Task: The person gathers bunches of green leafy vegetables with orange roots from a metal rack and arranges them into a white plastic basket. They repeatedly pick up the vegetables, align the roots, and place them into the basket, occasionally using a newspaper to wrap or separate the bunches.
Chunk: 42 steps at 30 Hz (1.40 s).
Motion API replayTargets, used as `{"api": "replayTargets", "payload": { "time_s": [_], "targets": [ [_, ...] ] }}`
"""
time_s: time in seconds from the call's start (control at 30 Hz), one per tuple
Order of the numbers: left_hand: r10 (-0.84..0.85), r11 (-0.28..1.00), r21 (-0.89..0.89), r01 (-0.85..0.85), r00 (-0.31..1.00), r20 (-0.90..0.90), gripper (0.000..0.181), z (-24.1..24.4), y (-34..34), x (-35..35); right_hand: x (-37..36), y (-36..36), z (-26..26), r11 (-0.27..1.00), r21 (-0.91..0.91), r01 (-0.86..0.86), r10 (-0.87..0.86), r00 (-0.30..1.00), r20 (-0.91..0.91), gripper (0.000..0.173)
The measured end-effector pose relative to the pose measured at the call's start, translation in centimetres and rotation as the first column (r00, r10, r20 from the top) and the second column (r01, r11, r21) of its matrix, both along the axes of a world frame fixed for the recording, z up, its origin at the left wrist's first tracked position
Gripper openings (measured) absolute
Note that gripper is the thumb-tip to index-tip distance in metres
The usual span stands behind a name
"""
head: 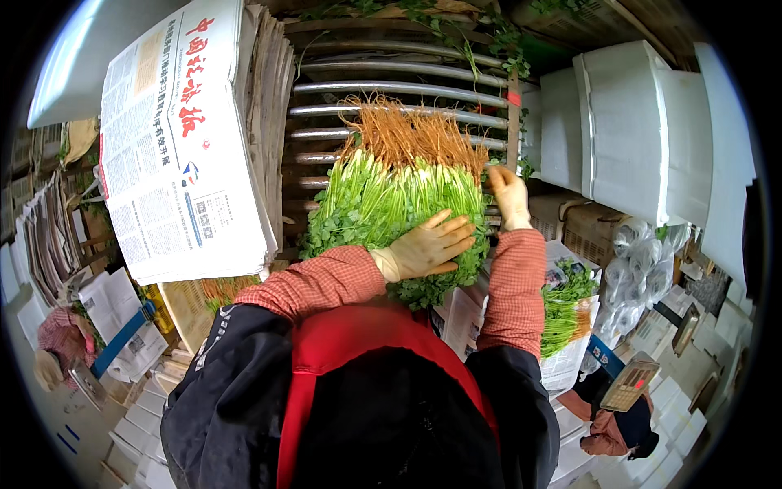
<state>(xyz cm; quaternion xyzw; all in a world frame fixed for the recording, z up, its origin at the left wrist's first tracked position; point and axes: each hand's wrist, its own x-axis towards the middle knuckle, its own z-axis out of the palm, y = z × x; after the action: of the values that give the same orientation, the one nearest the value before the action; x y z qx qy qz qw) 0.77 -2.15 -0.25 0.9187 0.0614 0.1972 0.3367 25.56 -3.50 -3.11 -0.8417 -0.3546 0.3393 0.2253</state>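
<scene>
A wide bunch of leafy green stalks with orange-brown roots [403, 189], looking like coriander or celery, lies on a rack of metal bars [403, 88]. Its roots point away from me and its leaves towards me. My left hand [431, 244], in a cream glove, rests on the leaves with fingers apart and grips nothing visible. My right hand [508, 192], also gloved, is at the bunch's right edge beside the roots, fingers curled. Whether it pinches a stalk there cannot be told.
A thick newspaper stack [177, 153] stands left of the rack. White foam boxes [629, 134] are at the upper right. Another green bunch [565, 305] lies on newspaper at the right, near rolled plastic bags [641, 263] and a scale [630, 380]. Co-workers are at lower left [64, 342] and lower right [623, 425].
</scene>
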Motion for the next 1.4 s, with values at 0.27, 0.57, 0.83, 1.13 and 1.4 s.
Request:
{"api": "replayTargets", "payload": {
  "time_s": [0.27, 0.57, 0.83, 1.13, 1.4],
  "targets": [
    [0.090, 0.993, -0.075, -0.090, 0.996, -0.004, 0.049, 2.3, 2.7, 3.7, -2.1, 0.6, -0.7, 0.984, 0.141, 0.108, -0.114, 0.993, 0.037, 0.035],
    [0.035, 0.995, -0.090, -0.034, 0.999, 0.015, 0.018, 0.8, 4.1, -0.1, -3.7, 1.8, 0.1, 0.978, 0.132, 0.159, -0.089, 0.900, -0.428, 0.042],
    [0.081, 0.994, -0.076, -0.082, 0.997, -0.016, 0.027, 1.1, 3.7, 0.0, -6.0, 4.7, 0.6, 0.993, 0.052, 0.106, -0.102, 0.991, -0.084, 0.036],
    [0.131, 0.988, -0.071, -0.134, 0.990, -0.048, 0.032, 2.4, 3.7, 0.9, -1.4, -1.8, 0.3, 0.977, 0.095, 0.190, -0.085, 0.760, -0.644, 0.039],
    [-0.007, 0.927, 0.338, 0.164, 0.907, -0.420, 0.035, 2.8, 2.2, 4.1, -1.7, -2.7, -1.3, 0.937, 0.151, 0.314, -0.198, 0.836, -0.512, 0.031]
  ]
}}
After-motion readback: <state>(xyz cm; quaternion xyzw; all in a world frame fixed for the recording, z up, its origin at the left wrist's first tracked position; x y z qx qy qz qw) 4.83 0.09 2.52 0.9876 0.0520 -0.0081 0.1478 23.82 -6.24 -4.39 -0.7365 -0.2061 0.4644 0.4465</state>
